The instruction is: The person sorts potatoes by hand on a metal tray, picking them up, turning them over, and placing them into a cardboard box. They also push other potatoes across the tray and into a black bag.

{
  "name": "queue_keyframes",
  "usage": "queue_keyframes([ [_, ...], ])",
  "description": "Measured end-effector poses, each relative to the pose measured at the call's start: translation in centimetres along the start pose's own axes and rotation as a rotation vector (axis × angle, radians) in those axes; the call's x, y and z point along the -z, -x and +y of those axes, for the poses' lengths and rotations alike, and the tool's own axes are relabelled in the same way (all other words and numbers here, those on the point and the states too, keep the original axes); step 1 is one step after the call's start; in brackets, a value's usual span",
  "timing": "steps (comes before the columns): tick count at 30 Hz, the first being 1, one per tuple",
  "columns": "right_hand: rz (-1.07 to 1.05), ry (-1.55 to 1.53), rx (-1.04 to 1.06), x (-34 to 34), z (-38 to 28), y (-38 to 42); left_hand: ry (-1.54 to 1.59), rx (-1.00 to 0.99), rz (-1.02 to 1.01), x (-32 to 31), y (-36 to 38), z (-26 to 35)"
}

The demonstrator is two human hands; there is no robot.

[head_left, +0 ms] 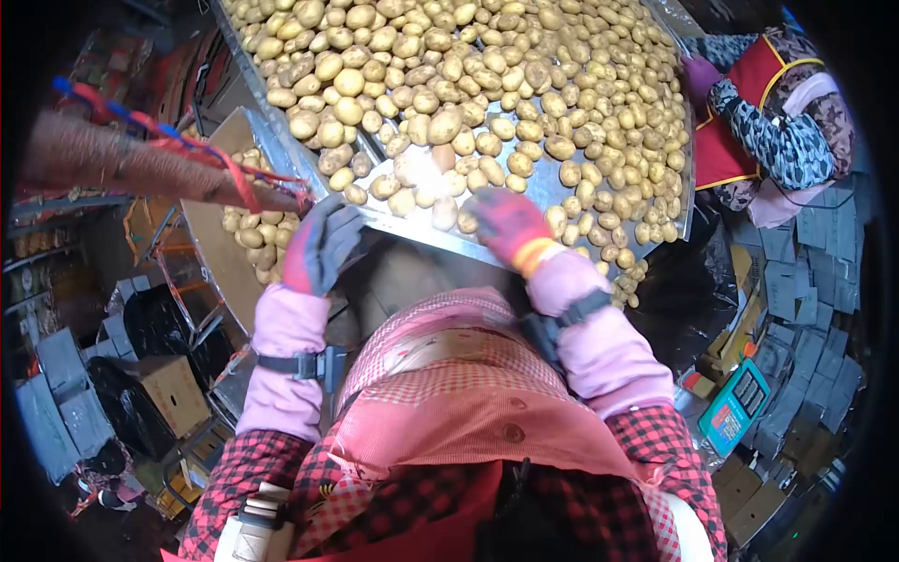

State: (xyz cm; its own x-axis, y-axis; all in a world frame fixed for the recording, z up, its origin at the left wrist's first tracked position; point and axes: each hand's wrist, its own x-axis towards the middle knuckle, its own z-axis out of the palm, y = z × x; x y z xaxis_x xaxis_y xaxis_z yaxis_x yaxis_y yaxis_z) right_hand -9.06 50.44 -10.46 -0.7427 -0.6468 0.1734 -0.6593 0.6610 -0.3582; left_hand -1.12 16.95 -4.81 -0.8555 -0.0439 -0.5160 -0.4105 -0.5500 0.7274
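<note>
Many potatoes (449,70) cover a metal sorting table (426,237) in front of me. My left hand (323,245), in a red and grey glove, is at the table's near left edge, fingers extended and holding no potato. Over the near edge, my right hand (506,223), in a red glove with a yellow-orange cuff, has its fingers curled round a potato (466,222) that shows partly beside the fingertips. Bright glare whitens several potatoes between my hands.
A cardboard box (211,225) with potatoes stands left of the table, beside a brown pole (122,159) wrapped in red and blue cord. Another person (777,122) in a red apron works at the right edge. A teal scale display (735,407) stands at lower right.
</note>
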Motion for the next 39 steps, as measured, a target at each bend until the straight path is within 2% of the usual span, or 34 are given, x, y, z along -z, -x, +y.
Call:
queue_keyframes([
  [1,-0.131,0.149,0.0,-0.8,-1.2,-0.9,-0.041,-0.05,-0.029,-1.9,-1.5,-0.2],
  [3,-0.41,0.157,-0.147,0.4,-1.2,-2.0,-0.116,-0.122,-0.098,-5.7,-4.0,-0.1],
  [5,-0.64,0.19,-0.288,3.0,-0.9,-2.5,-0.561,-0.433,-0.103,-8.3,-6.7,-0.9],
  [6,-0.574,0.299,-0.308,2.8,-0.2,-1.4,-0.739,-0.558,-0.093,-9.6,-8.5,-1.3],
  [8,-0.672,0.304,-0.373,1.5,0.3,-1.8,-1.291,-0.778,0.009,-11.9,-11.2,-1.6],
  [9,-0.596,0.306,-0.338,0.7,-0.2,-1.8,-1.484,-0.839,0.035,-13.1,-12.6,-2.0],
  [10,-0.599,0.261,-0.338,0.3,-0.2,-1.8,-1.635,-0.776,0.026,-13.8,-13.6,-2.1],
  [12,-0.591,0.032,-0.438,2.8,0.8,-2.1,-1.863,-0.464,0.02,-15.7,-14.4,-1.4],
  [15,-0.253,-1.054,-0.706,5.0,4.8,2.9,-1.701,-0.404,-0.024,-16.0,-14.0,-0.1],
  [17,-0.19,-0.806,-0.554,6.1,8.3,4.4,-0.702,-0.116,-0.232,-15.2,-12.5,-1.1],
  [18,-0.12,-0.987,-0.576,6.2,8.4,4.2,-0.201,0.016,-0.311,-15.0,-11.1,-1.2],
  [19,-0.047,-1.168,-0.59,6.2,8.5,4.0,0.096,0.149,-0.287,-14.7,-9.2,-1.1],
  [20,0.06,-1.651,-0.69,6.4,8.0,3.5,0.174,0.159,-0.426,-13.5,-8.7,-1.6],
  [22,0.148,-2.074,-0.794,7.4,6.0,2.1,0.639,0.394,-0.498,-11.1,-7.2,-2.5],
  [24,0.101,-1.946,-0.813,8.9,3.1,0.9,0.689,0.454,-0.397,-8.8,-5.8,-3.0],
  [25,0.063,-1.98,-0.771,6.8,3.0,1.2,0.713,0.486,-0.37,-6.5,-5.5,-4.1],
  [27,-0.083,-2.312,-0.918,5.5,0.4,1.0,0.615,0.399,-0.347,-4.9,-2.4,-3.4],
  [29,-0.505,-2.571,-1.082,4.0,-2.5,0.1,0.563,0.319,-0.341,-2.0,0.4,-3.7],
  [30,-0.732,-2.13,-0.731,4.1,-4.8,-1.4,0.561,0.284,-0.348,0.1,1.7,-4.3],
  [31,-0.776,-2.074,-1.126,4.7,-7.2,-2.7,0.668,0.244,-0.404,2.1,3.1,-4.9],
  [32,-0.697,-1.826,-0.583,4.4,-8.8,-4.0,0.77,0.196,-0.456,4.1,4.8,-5.2],
  [33,-0.475,-1.504,-0.191,4.2,-10.5,-5.3,0.864,0.136,-0.5,6.1,6.6,-5.5],
  [34,-0.392,-1.382,0.031,4.6,-12.7,-7.0,0.853,0.097,-0.37,8.2,8.4,-5.9],
  [36,-0.704,-1.754,-0.128,5.3,-15.9,-8.9,0.838,0.023,-0.112,11.4,11.4,-6.7],
  [37,-0.784,-1.828,-0.25,4.8,-16.3,-9.2,0.859,-0.029,-0.138,12.4,12.8,-6.8],
  [38,-0.818,-1.85,-0.466,3.7,-15.9,-9.3,0.491,-0.132,0.049,11.8,14.1,-6.5],
  [39,-0.857,-1.848,-0.469,2.5,-15.6,-8.7,0.121,-0.218,0.231,10.3,15.5,-5.9],
])
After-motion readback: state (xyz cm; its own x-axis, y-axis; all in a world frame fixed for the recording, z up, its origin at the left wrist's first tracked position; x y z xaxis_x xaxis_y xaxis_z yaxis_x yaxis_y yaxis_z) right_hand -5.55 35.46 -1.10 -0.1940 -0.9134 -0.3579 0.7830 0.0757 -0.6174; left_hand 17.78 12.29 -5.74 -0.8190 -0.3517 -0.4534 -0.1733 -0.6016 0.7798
